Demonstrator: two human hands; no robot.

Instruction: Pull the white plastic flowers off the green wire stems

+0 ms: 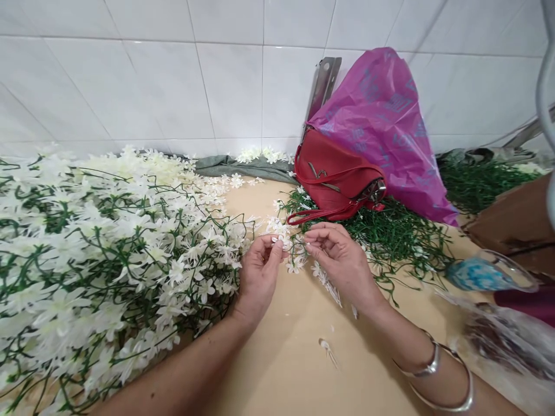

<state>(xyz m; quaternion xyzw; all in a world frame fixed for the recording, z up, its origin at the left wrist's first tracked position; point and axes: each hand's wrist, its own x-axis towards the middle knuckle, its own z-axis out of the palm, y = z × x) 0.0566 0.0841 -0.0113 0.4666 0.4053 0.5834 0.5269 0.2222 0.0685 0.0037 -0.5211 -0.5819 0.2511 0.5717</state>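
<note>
My left hand (262,268) pinches a small white artificial flower (278,239) between thumb and fingertips. To its right, my right hand (342,260) has thumb and fingers drawn together in a pinch. A tiny white bit shows at those fingertips, too small to name. Loose white blossoms (295,264) lie on the table between and beyond the hands. Beside my left hand a large heap of white flowers on green stems (143,260) spreads across the left side. Bare green stems (403,237) are piled beyond my right hand.
A red handbag (333,173) and a purple plastic bag (381,115) lean near the tiled wall. At right are a blue-patterned item (479,274), a clear plastic bag (515,341) and a brown box (515,214). A white flower piece (326,348) lies on the tan tabletop (277,370).
</note>
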